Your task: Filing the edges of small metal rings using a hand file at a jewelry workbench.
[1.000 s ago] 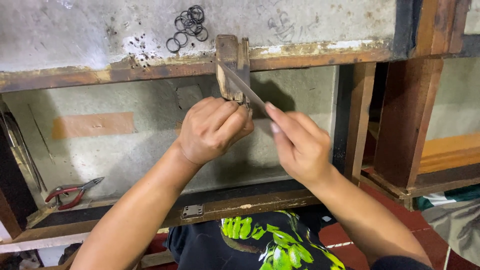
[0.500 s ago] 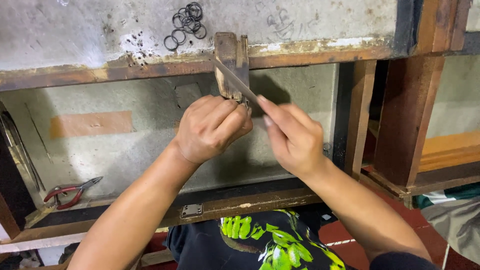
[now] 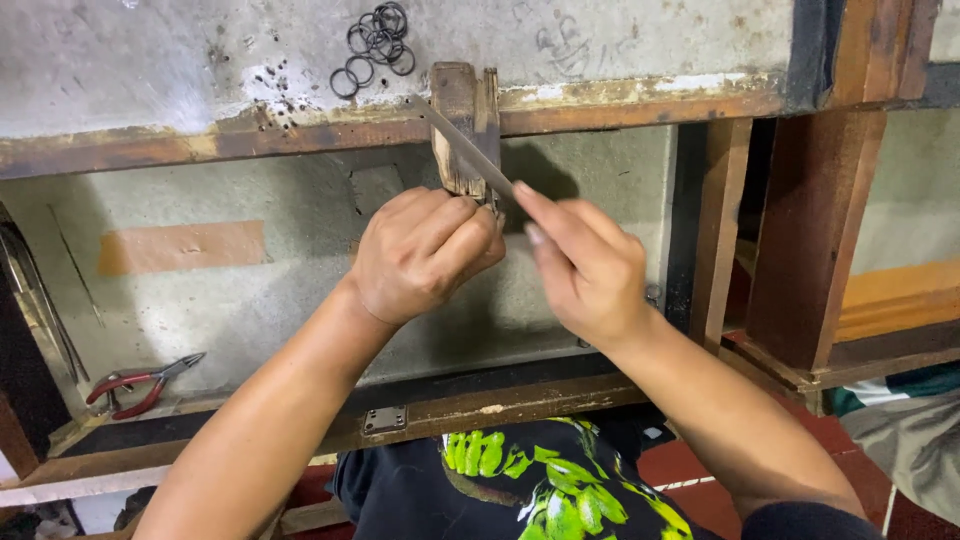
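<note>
Filing step in hand, by judgement: right hand (image 3: pixel 590 270) pinches the flat metal file (image 3: pixel 465 150) laid across the wooden bench peg (image 3: pixel 465 125) at the counter (image 3: pixel 150 150) edge; left hand (image 3: pixel 425 255) is clenched below the peg, contents hidden; the next stroke calls for steady, level pressure.

Right hand (image 3: pixel 590 265): grips flat file (image 3: pixel 462 148) laid across wooden peg (image 3: pixel 465 125). Left hand (image 3: pixel 425 255): closed just below peg. Rings (image 3: pixel 375 45) on bench (image 3: pixel 150 70); pliers (image 3: pixel 140 385) below.
</note>
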